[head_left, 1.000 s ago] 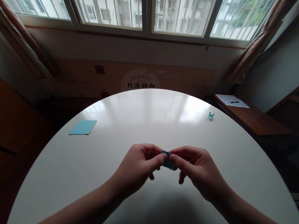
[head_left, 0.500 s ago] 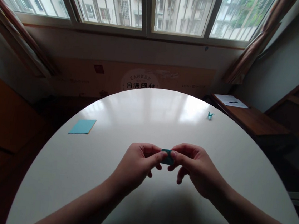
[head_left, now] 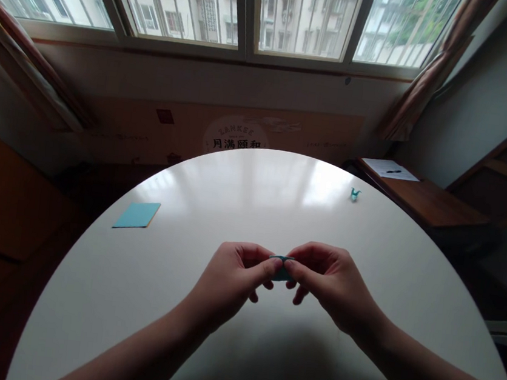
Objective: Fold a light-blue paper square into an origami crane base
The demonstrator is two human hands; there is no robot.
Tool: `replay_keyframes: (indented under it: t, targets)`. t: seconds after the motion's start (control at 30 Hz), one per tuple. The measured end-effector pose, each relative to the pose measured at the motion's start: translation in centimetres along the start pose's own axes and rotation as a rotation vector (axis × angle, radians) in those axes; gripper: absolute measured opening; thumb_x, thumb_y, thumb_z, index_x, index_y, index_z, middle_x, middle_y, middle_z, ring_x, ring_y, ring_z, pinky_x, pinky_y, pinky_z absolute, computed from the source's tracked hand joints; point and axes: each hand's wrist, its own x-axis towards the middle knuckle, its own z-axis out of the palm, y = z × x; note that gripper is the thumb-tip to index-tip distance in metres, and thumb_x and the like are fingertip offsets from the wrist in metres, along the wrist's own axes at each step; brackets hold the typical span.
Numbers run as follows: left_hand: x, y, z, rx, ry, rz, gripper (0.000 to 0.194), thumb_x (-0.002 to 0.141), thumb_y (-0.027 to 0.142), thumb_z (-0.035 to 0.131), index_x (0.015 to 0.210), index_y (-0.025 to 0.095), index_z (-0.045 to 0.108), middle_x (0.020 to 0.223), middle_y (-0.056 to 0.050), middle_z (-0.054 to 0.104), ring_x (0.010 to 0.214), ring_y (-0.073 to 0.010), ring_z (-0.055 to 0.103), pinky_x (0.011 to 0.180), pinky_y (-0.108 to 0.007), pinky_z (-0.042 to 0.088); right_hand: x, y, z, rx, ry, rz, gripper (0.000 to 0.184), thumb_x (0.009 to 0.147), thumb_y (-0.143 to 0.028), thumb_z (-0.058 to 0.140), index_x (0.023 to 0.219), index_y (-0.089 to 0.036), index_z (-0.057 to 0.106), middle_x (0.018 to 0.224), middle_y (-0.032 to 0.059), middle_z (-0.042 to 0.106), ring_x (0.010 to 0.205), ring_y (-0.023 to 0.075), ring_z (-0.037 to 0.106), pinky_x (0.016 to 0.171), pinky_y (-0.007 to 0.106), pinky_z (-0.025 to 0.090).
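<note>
A small folded piece of teal paper [head_left: 283, 274] is pinched between both hands above the near middle of the round white table [head_left: 163, 338]. My left hand [head_left: 237, 276] grips its left side, with the thumb on the near face. On the other side, my right hand [head_left: 328, 282] presses thumb and fingers onto the paper, its lower fingers curled beneath. Thumbs and fingertips hide much of the folds. A stack of square light-blue paper [head_left: 137, 215] lies at the table's left. Toward the far right edge stands a tiny teal folded-paper bird [head_left: 355, 194].
Beyond the table's right edge, a wooden bench-like surface [head_left: 453, 206] carries a white sheet [head_left: 384, 168] with a dark pen [head_left: 393, 172] on it. A printed orange panel [head_left: 187, 127] stands below the barred windows [head_left: 300, 18].
The folded paper now shows a flat, spread top edge, and its near face is tilted differently. My thumbs have come closer together at its middle. The view has shifted slightly.
</note>
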Motion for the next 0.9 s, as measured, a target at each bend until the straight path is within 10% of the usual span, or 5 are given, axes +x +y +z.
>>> replay_keyframes:
  t: [0.9]
  targets:
    - [0.04, -0.16, 0.04, -0.127, 0.038, -0.022, 0.033, 0.086, 0.044, 0.066, 0.078, 0.012, 0.072, 0.073, -0.009, 0.066, 0.064, -0.0164, 0.058, 0.041, -0.017, 0.042, -0.11, -0.03, -0.26, 0.032, -0.080, 0.130, 0.029, 0.086, -0.041, 0.074, 0.089, -0.013, 0.069, 0.082, 0.0077, 0.066, 0.067, 0.0187, 0.066, 0.041, 0.019, 0.051]
